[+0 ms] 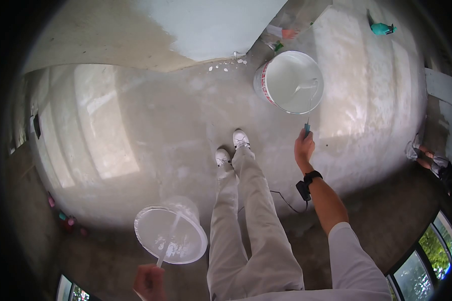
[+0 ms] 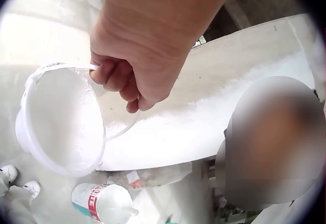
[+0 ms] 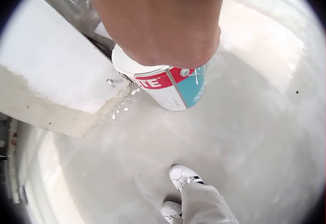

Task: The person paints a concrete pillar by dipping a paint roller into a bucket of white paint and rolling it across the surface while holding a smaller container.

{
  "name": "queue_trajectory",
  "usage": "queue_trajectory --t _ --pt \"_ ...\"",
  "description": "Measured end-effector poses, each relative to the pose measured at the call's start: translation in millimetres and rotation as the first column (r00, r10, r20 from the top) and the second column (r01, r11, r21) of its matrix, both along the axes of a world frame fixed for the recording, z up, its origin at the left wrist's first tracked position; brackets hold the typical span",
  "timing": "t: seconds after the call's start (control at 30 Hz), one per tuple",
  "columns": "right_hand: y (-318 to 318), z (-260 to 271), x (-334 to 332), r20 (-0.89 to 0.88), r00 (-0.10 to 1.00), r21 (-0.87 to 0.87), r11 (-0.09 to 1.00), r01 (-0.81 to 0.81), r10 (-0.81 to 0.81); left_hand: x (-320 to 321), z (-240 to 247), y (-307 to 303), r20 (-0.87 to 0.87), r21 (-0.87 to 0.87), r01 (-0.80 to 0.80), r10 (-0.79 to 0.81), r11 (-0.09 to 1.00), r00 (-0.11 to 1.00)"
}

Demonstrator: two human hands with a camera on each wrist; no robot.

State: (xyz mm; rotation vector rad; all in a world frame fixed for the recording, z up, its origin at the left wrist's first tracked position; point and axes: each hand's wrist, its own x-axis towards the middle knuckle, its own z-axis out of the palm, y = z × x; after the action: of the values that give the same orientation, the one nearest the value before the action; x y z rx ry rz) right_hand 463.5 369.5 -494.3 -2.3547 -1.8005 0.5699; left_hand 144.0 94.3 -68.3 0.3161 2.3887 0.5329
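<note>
My left hand (image 1: 149,282) grips the bail handle of a white bucket (image 2: 69,122), its fingers curled round the band. The bucket hangs tilted beside my legs, its inside coated white. Out in front, my right hand (image 1: 304,149) holds the teal handle of a paint roller (image 1: 306,129) with a thin wire frame. Its white-coated head lies inside the large paint bucket (image 1: 259,83), over pale paint. In the right wrist view my wrist hides the roller and part of the red, white and teal paint bucket (image 3: 170,99) standing on the floor.
A low wall (image 1: 115,35), partly coated white, stands ahead, with white flakes (image 1: 226,69) at its foot. Another person's hand (image 1: 289,33) shows beyond the paint bucket. A teal bag-like item (image 1: 381,29) lies farther off. My shoes (image 1: 240,137) stand between the two buckets.
</note>
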Motion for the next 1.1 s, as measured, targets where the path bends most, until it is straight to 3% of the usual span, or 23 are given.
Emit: queue_trajectory --t 0.37,0.47,0.67,0.77,0.8,0.87,0.97,1.1 --pt "-1 2 -2 -0.033 0.999 -0.072 0.997 0.024 -0.027 7 1 5 -0.011 -0.027 0.001 -0.001 1.000 1.000" --pt "3 -1 5 0.005 1.000 -0.077 0.997 -0.030 0.030 12 1 7 0.008 -0.004 -0.004 0.004 1.000 1.000" --pt "-1 -10 9 0.043 0.996 -0.081 0.994 0.077 -0.074 18 -3 17 -0.004 -0.002 0.032 -0.032 0.999 0.999" --pt "9 -48 43 -0.146 0.977 -0.158 0.978 0.134 -0.157 19 4 19 0.031 -0.020 0.011 -0.011 1.000 0.999" --pt "17 -36 39 -0.276 0.895 -0.328 0.910 0.255 -0.350 21 4 20 0.028 -0.011 0.009 -0.008 1.000 1.000" --pt "28 1 28 -0.395 0.584 -0.674 0.656 0.340 -0.709 22 8 19 0.018 0.006 0.006 -0.006 1.000 1.000" --pt "32 9 36 -0.480 0.362 -0.779 0.578 0.243 -0.799 23 14 22 0.006 -0.002 0.033 -0.033 0.999 0.999" --pt "32 27 52 -0.559 0.223 -0.810 0.583 0.060 -0.799 29 20 26 -0.032 0.072 0.022 -0.019 0.997 0.999"
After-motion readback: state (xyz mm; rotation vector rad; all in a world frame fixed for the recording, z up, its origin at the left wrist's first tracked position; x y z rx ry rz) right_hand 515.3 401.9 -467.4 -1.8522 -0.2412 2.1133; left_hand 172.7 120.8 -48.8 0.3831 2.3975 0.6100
